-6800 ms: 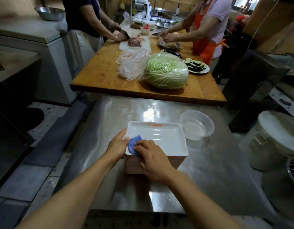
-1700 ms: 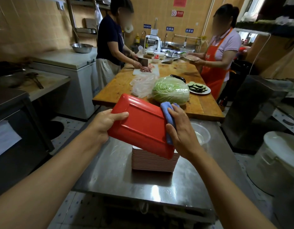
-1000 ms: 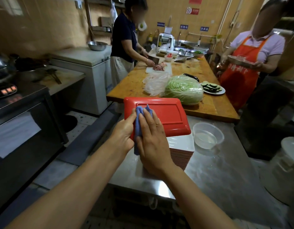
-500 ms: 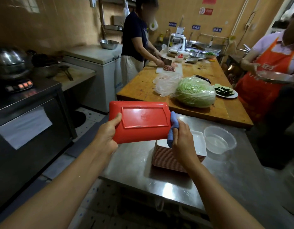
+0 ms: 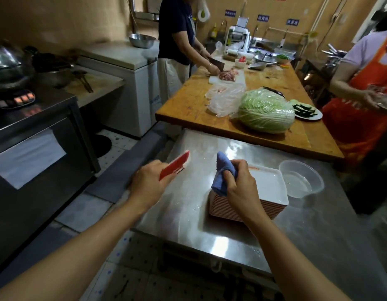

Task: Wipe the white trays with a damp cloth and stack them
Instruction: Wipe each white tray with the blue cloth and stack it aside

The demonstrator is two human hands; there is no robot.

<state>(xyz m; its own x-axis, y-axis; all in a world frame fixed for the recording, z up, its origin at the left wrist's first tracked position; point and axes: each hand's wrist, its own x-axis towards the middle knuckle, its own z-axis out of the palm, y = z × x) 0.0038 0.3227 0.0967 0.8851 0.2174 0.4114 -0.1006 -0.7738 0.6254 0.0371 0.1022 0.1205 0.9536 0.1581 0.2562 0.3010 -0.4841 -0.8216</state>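
Steel tabletop fills a tiled kitchen, a wooden table beyond both hands. The left hand grips one red-backed tray edge-on. The right hand clutches one bunched blue cloth over one stack of white rectangular trays, one clear plastic bowl to its right.

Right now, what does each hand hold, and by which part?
The left hand grips a tray by its near end, seen edge-on. The right hand clutches the bunched blue cloth around its middle.

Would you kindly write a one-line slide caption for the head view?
Left hand holds a red-backed tray edge-on while right hand grips a blue cloth above the tray stack.
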